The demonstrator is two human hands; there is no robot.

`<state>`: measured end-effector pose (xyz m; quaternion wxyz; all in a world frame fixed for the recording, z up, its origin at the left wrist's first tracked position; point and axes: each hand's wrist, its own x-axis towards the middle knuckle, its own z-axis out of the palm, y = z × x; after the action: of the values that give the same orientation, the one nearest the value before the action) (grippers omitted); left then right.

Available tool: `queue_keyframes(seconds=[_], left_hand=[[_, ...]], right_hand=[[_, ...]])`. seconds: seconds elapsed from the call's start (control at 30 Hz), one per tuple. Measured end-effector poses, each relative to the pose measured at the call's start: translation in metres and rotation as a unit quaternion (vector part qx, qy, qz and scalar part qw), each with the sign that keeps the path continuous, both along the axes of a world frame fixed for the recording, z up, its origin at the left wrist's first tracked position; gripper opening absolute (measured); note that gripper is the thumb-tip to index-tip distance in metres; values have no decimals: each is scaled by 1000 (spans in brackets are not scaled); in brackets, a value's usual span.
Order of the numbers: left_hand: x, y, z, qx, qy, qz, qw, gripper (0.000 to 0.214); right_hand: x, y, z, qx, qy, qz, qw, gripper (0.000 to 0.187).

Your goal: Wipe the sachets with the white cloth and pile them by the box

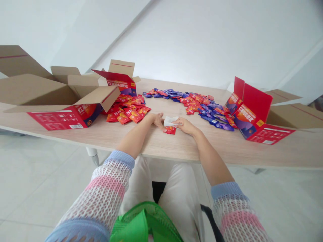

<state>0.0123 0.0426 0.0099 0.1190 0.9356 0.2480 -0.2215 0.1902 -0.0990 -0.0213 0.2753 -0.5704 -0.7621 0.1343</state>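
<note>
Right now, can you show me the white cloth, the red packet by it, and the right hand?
White cloth [168, 121]: head view, on its crumpled middle.
Red packet [171, 130]: head view, on the part the cloth leaves uncovered.
Right hand [185, 126]: head view, on the back of the hand.

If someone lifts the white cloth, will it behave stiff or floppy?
The white cloth will probably be floppy, as it folds loosely at the right hand. It looks thin, so likely light. Its soft, crumpled shape makes rolling improbable.
</note>
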Motion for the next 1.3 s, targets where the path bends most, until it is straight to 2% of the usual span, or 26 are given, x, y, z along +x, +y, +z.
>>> queue_keyframes(seconds=[0.07,0.13,0.27,0.4,0.47,0.57,0.6,0.67,0.73,0.77,0.83,0.9,1.0,1.07,1.17,1.23,1.3], left_hand=[[0,1,0,0,3,-4,1000,133],[1,1,0,1,3,-9,1000,136],[1,1,1,1,8,-21,1000,138],[-1,0,3,-8,11,-26,1000,135],[-2,-1,5,-12,8,-29,999,133],[-4,-3,8,-18,12,-32,999,131],[-4,-3,8,-18,14,-32,999,132],[-4,-5,9,-17,16,-32,999,133],[-4,-6,10,-16,17,-32,999,134],[-4,-6,10,-14,18,-32,999,135],[-4,-7,10,-9,23,-30,999,136],[-3,-7,11,-5,26,-33,999,136],[-3,-7,10,-6,27,-32,999,135],[-2,-6,9,-7,23,-23,999,135],[-2,-5,7,-9,5,-9,1000,138],[-2,-4,6,-14,-4,-4,1000,138],[-3,-4,7,-20,0,-4,1000,136]], right_hand=[[1,-1,6,-24,37,79,996,26],[4,-6,12,-71,62,124,988,26],[11,-19,22,-177,72,164,968,31],[15,-23,23,-227,68,156,959,41],[15,-19,20,-240,66,102,963,47],[18,-12,13,-204,33,-70,976,48],[21,-11,10,-181,10,-144,973,47],[29,-11,6,-147,-44,-279,948,44],[39,-14,4,-138,-82,-346,924,43],[43,-15,3,-130,-88,-348,924,43],[48,-17,3,-80,-78,-299,948,45],[46,-15,4,5,-44,-236,971,45],[29,-8,5,106,29,-143,984,42],[15,-3,3,101,57,-62,991,37],[1,2,-4,16,33,46,998,31],[1,3,-9,-10,-3,48,999,31],[5,4,-11,0,-42,-9,999,34]])
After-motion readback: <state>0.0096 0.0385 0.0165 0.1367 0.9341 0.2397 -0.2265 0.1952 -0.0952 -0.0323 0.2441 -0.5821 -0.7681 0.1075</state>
